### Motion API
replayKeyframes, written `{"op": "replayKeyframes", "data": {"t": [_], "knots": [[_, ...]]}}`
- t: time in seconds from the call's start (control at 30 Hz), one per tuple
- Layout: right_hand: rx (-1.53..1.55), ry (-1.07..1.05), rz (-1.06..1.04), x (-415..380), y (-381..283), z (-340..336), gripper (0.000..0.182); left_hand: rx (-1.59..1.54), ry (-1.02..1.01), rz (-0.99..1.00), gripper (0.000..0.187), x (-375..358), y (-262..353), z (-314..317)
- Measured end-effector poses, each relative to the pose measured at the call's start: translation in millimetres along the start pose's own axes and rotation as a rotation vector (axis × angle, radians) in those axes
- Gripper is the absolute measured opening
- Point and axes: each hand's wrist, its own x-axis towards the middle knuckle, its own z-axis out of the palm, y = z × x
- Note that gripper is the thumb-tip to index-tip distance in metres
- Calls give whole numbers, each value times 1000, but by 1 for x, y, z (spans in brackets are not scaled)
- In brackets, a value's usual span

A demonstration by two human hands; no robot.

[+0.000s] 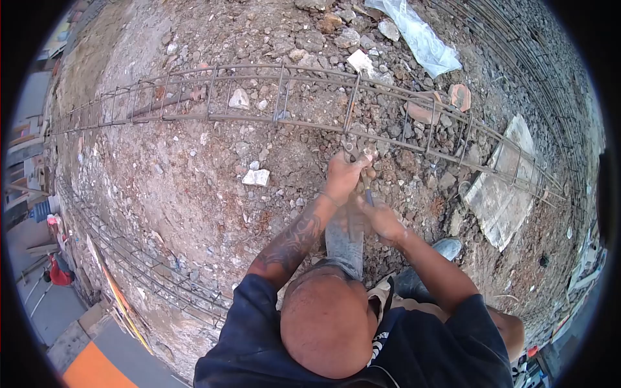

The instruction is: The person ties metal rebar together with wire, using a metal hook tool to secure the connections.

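My left hand (346, 174) is closed just below the near bar of a long rebar cage (284, 121). A small dark piece of metal shows at its fingertips, too small to make out. My right hand (383, 222), partly smeared by motion, is closed around the lower end of a slim hand tool with a blue handle (368, 196). The tool points up toward my left fingers, and its working end is partly hidden. The cage lies across the ground, its square stirrups (351, 103) joining the long bars.
Rubble and broken bricks (424, 110) lie around the cage. A clear plastic sheet (417, 35) is at the top and a flattened whitish sack (501, 187) at the right. More rebar cages lie at lower left (149, 262) and upper right (550, 71). My boot (446, 248) is on the dirt.
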Motion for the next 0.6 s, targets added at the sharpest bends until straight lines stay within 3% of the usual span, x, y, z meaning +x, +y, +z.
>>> {"op": "replayKeyframes", "data": {"t": [0.17,0.23,0.27,0.3,0.33,0.4,0.43,0.5,0.53,0.6], "knots": [[282,41,61,2,-11,34,42,54,-90,-115,16,8,12,-9],[-148,393,115,6,-16,48,42,163,-104,-56,26,7,7,-18],[-375,530,-10,8,-9,50,46,639,27,181,33,6,9,-21],[-376,519,-18,19,0,37,46,1109,165,425,41,6,11,-26],[-547,534,-108,30,14,17,47,1264,305,683,57,-10,40,-25],[-759,628,-177,36,25,8,50,1524,483,1038,50,-6,95,-38],[-755,628,-187,40,23,6,50,1529,484,1047,50,14,105,-53],[-798,567,-184,37,24,-3,47,1795,214,1164,37,48,104,-81],[-798,518,-94,19,0,5,46,1786,195,1183,37,53,100,-86],[-834,518,-63,9,-11,-6,46,1779,90,950,33,59,86,-85]]}}
